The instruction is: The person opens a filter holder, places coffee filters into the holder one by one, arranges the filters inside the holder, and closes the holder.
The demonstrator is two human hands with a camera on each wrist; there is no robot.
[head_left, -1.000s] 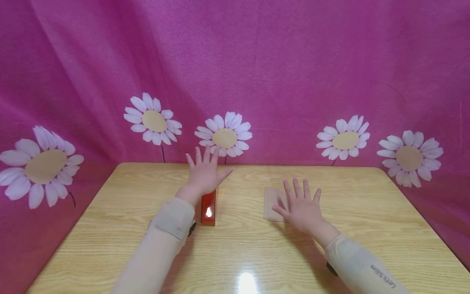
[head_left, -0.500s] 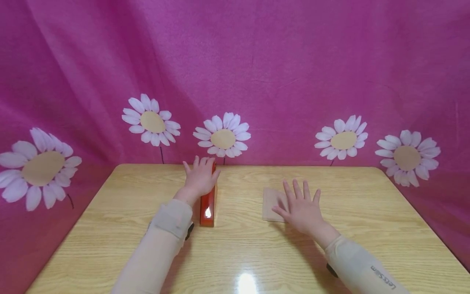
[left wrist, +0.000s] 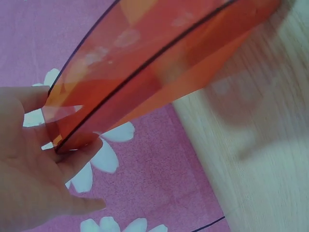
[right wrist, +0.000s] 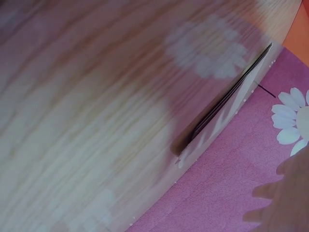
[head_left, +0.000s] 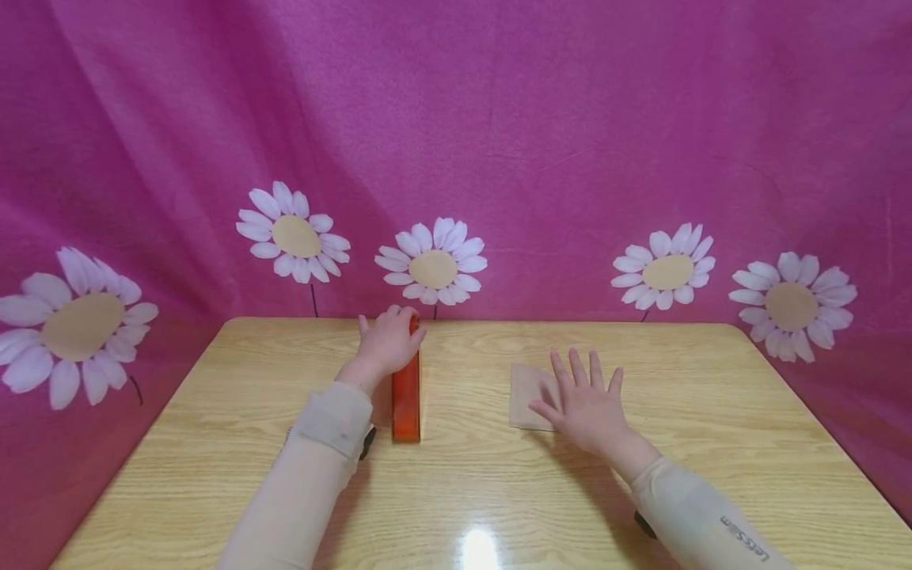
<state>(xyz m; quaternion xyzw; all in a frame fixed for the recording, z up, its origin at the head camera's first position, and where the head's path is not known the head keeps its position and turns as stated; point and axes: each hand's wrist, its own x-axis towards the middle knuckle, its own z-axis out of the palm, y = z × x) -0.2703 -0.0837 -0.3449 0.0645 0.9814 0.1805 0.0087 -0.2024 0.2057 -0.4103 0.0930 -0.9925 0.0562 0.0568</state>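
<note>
My left hand (head_left: 388,340) grips the far upper end of a narrow, translucent red-orange plastic thing (head_left: 406,404). In the left wrist view, this plastic thing (left wrist: 145,63) shows clear orange walls with dark edges, and the left hand (left wrist: 34,164) has fingers and thumb on both sides of its end. On the right, my right hand (head_left: 587,408) hovers with fingers spread and holds nothing. Partly behind it lies a flat brown square (head_left: 530,396) on the table. The right wrist view shows this brown thing (right wrist: 188,140) edge-on as thin layers; part of the right hand (right wrist: 280,203) shows there.
A wood-grain table (head_left: 470,491) lies under both hands. Behind it and at its sides hangs a magenta curtain (head_left: 499,142) printed with white daisies. Light glares off the table's near part.
My left hand has come down onto the red-orange plastic thing, and its fingers have closed round the far end. The thing has shifted slightly. The right hand stays still, fingers spread.
</note>
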